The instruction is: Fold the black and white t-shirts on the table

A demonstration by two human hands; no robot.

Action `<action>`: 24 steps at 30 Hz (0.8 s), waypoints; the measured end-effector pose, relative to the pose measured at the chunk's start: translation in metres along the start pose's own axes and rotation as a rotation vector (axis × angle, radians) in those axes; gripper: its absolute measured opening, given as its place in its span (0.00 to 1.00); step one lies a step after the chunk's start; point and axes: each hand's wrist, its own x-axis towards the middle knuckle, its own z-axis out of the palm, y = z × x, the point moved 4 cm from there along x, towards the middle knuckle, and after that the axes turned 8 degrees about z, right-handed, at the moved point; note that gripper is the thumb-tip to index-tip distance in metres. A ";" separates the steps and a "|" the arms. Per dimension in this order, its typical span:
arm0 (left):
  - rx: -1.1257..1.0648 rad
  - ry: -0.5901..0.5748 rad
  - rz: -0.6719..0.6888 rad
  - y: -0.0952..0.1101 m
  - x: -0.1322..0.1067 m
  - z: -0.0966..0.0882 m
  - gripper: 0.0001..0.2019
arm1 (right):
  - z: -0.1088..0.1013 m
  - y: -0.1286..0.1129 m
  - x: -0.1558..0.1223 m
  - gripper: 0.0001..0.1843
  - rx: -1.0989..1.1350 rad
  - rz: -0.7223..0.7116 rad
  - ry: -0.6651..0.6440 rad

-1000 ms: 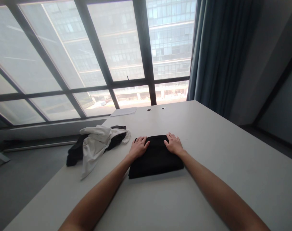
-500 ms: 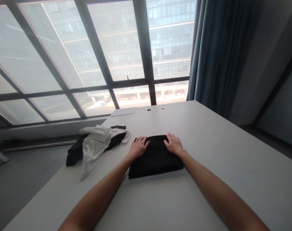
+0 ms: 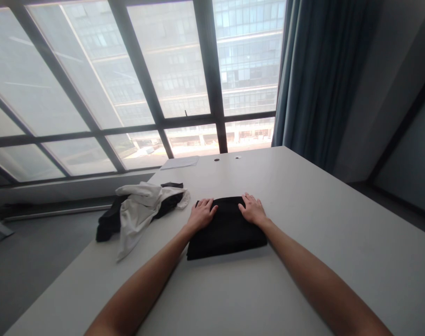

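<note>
A folded black cloth (image 3: 228, 233), perhaps a garment, lies as a flat, roughly rectangular bundle on the white table (image 3: 324, 224). My left hand (image 3: 201, 214) rests flat on its far left corner, fingers stretched out. On the far right corner lies my right hand (image 3: 253, 210), also flat, with the thumb pointing inward over the fabric. Neither hand is closed round the cloth. The folds show as layers along the near edge; what kind of garment it is I cannot make out.
Left of the bundle, a crumpled white cloth (image 3: 138, 210) lies over a black one (image 3: 109, 221) at the table's left edge. Papers (image 3: 179, 162) lie at the far edge, near a dark round disc (image 3: 217, 160). Windows and a blue curtain (image 3: 310, 84) stand beyond.
</note>
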 end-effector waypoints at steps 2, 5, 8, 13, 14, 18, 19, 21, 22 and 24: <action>0.001 0.000 0.000 0.000 0.000 0.000 0.26 | 0.000 0.000 0.000 0.35 -0.003 0.001 -0.002; -0.001 -0.003 -0.002 0.000 0.000 0.000 0.26 | -0.001 0.000 -0.001 0.35 -0.006 -0.001 -0.004; -0.005 -0.005 -0.003 -0.001 0.000 0.000 0.26 | -0.001 -0.001 -0.001 0.35 -0.003 -0.006 0.000; 0.003 -0.007 0.003 0.000 0.000 0.000 0.26 | -0.001 -0.001 0.000 0.35 0.001 -0.012 0.013; 0.005 -0.005 0.004 0.000 0.000 0.000 0.26 | 0.000 -0.001 0.000 0.35 -0.001 -0.011 0.015; 0.005 -0.006 0.004 -0.001 0.001 0.001 0.26 | 0.001 0.000 0.001 0.35 -0.008 -0.006 0.012; 0.004 -0.005 0.003 -0.002 0.001 0.002 0.26 | 0.001 0.000 0.001 0.35 -0.010 -0.005 0.011; 0.003 -0.001 0.002 -0.002 0.001 0.003 0.26 | 0.001 0.000 0.000 0.35 -0.012 -0.004 0.006; 0.002 0.003 0.003 -0.003 0.001 0.004 0.26 | 0.000 -0.001 0.000 0.35 -0.012 -0.003 0.005; 0.002 0.006 0.004 -0.003 0.001 0.004 0.26 | -0.002 -0.001 -0.001 0.35 -0.012 -0.002 0.000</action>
